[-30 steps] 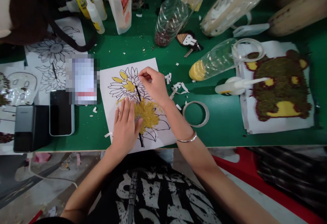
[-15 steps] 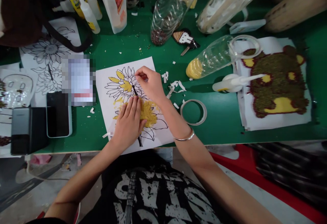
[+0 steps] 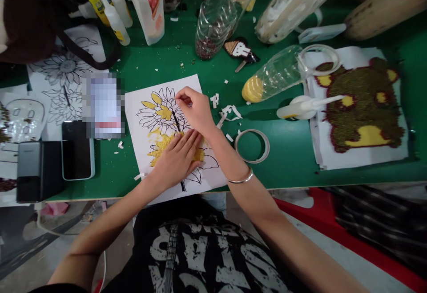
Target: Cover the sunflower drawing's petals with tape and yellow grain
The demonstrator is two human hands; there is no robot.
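Observation:
A white sheet [image 3: 132, 106] with black-outlined flowers lies before me, some petals of the upper flower filled yellow. Loose yellow grains [image 3: 160, 146] cover much of the lower flower. My left hand [image 3: 176, 155] lies flat over these grains, fingers stretched toward the right wrist, hiding part of the drawing. Above it, my right hand [image 3: 196, 109] rests at the upper flower's right side, thumb and forefinger pinched together at the petals. Whatever is between those fingertips, if anything, is too small to make out. A silver bangle [image 3: 240, 177] circles the right forearm.
Right of the sheet are paper scraps [image 3: 231, 112], a tape ring [image 3: 252, 146], a plastic bottle with yellow grains [image 3: 252, 89] and a white glue bottle [image 3: 296, 109]. A grain-covered bear picture [image 3: 363, 106] lies far right. A phone [image 3: 78, 150] and black box [image 3: 40, 170] are left.
My left hand has slid right across the yellow grains and turned, its fingers now close to the right wrist. More grains show on the left. My right hand has barely moved.

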